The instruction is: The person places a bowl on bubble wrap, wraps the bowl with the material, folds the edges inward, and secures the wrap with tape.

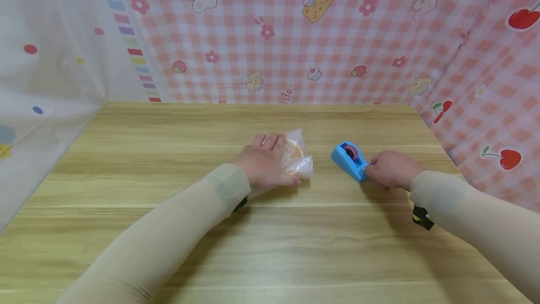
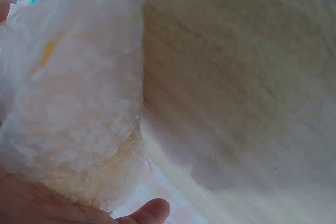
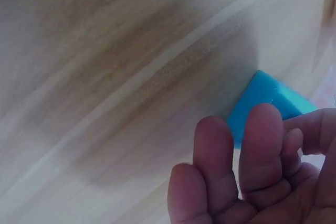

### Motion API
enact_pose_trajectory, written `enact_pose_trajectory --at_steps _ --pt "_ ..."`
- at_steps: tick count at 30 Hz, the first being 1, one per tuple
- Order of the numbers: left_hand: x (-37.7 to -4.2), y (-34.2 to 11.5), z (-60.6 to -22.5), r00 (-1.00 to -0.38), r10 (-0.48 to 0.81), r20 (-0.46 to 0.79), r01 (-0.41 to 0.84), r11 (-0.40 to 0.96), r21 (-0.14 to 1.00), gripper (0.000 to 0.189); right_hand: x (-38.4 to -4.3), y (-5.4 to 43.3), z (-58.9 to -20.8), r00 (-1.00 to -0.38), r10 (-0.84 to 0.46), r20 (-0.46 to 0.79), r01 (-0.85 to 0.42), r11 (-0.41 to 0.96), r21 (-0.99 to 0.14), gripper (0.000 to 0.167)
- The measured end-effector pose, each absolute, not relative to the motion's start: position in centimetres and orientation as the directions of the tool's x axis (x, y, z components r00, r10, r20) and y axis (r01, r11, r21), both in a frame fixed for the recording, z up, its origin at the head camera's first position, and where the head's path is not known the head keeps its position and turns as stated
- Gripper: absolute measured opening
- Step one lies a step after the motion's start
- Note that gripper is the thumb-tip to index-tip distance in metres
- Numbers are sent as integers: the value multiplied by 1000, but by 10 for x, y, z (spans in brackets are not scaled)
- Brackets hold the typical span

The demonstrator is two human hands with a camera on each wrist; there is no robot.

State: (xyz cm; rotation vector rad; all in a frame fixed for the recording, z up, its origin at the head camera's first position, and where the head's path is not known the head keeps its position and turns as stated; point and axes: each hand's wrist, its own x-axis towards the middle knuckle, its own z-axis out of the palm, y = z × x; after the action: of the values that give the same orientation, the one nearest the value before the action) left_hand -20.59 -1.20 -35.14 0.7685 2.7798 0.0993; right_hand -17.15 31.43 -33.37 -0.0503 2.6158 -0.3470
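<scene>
Around a bubble-wrapped bundle (image 1: 298,161), my left hand (image 1: 263,161) spreads its fingers over the far side and keeps its thumb on the near side, holding it on the table. Something orange-yellow shows through the clear wrap (image 2: 79,93); its kind is hidden. To the right lies a light blue tape dispenser (image 1: 350,161) with a reddish roll in it. My right hand (image 1: 392,169) has curled fingers and pinches at the dispenser's narrow front end, where the tape comes out. The strip between thumb and finger is too small to make out. In the right wrist view the dispenser (image 3: 270,95) is partly behind the fingers.
The wood-grain table (image 1: 270,247) runs back to a pink checked cloth (image 1: 270,50) with cartoon prints. A white dotted cloth (image 1: 55,69) hangs at the left, and a cherry-print cloth (image 1: 498,107) borders the right edge.
</scene>
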Motion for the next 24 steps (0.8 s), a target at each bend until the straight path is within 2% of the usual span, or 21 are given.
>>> enact_pose_trajectory --at_steps 4,9,15,24 --pt "-206 -12 -352 -825 517 -226 499 856 136 128 -171 315 -332 -869 -90 -487 51 962 -269 35" --pt "-206 -12 -352 -824 516 -232 496 856 142 128 -173 323 -331 -838 -81 -540 110 943 -313 43" --pt "-207 -12 -352 -828 507 -242 487 862 139 128 -179 332 -331 -797 -94 -597 175 909 -378 44" --pt "-206 -12 -350 -826 505 -252 482 863 149 128 -186 332 -329 -767 -61 -639 231 902 -365 42"
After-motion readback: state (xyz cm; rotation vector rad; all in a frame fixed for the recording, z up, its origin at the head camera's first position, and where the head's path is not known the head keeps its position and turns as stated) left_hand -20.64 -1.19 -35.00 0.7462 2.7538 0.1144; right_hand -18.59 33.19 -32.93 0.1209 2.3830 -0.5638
